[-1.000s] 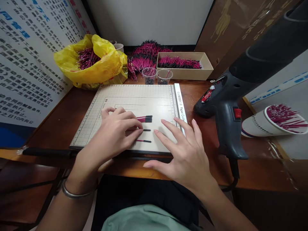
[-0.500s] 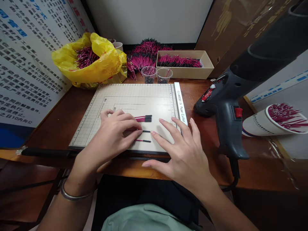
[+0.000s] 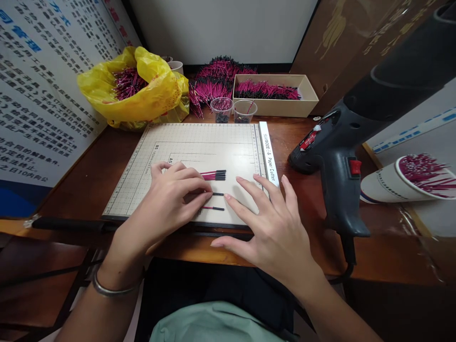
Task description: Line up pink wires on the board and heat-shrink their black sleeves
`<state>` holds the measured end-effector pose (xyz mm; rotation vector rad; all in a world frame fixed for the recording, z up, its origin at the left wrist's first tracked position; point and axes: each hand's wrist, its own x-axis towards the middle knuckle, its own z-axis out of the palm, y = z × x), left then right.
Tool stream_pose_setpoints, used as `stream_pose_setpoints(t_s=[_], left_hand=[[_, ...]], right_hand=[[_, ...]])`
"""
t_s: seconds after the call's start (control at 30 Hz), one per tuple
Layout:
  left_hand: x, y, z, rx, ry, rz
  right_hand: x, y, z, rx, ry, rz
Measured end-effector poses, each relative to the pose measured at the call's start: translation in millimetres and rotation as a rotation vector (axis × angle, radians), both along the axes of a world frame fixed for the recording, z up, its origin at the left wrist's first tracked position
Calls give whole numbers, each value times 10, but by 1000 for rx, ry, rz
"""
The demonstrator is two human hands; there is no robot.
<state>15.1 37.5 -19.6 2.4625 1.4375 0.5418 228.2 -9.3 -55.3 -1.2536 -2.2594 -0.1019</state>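
Right hand shift, head view: compared with one second ago, the right hand [image 3: 269, 223] has slid left, closing the gap between its index fingertip [image 3: 230, 201] and the tip of a thin rod with a black end [image 3: 218, 194]; the left hand [image 3: 171, 192] has kept its place.
Left fingers: thumb and index finger pinched narrow on the rod, which juts out to the right of them; its other end is hidden.
Right fingers: spread wide, holding nothing, index tip at the rod's black end.
Rod's place: low on the cream paper-cutter board with a printed grid [image 3: 199, 133], between a small row of magenta rods with black ends [image 3: 215, 175] and a single magenta rod with a black end [image 3: 214, 208].
Behind the board: yellow plastic bag of magenta rods [image 3: 142, 111], loose heap of magenta and black rods [image 3: 213, 89], two clear plastic cups [image 3: 221, 115], and cream rectangular box of rods [image 3: 276, 108].
Right side: dark grey heat gun with a red switch [image 3: 335, 166], beside a tilted white paper cup packed with magenta rods [image 3: 379, 184].
Left wrist: silver metal bracelet [image 3: 114, 290].
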Motion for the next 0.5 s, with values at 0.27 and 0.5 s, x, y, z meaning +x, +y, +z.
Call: stream_pose_setpoints(t_s=[0.27, 0.5], left_hand=[[-22, 15, 1, -11, -8, -31], [-27, 26, -16, 40, -22, -74]], right_hand=[[6, -4, 0, -14, -5, -1], [7, -2, 4, -16, -5, 5]])
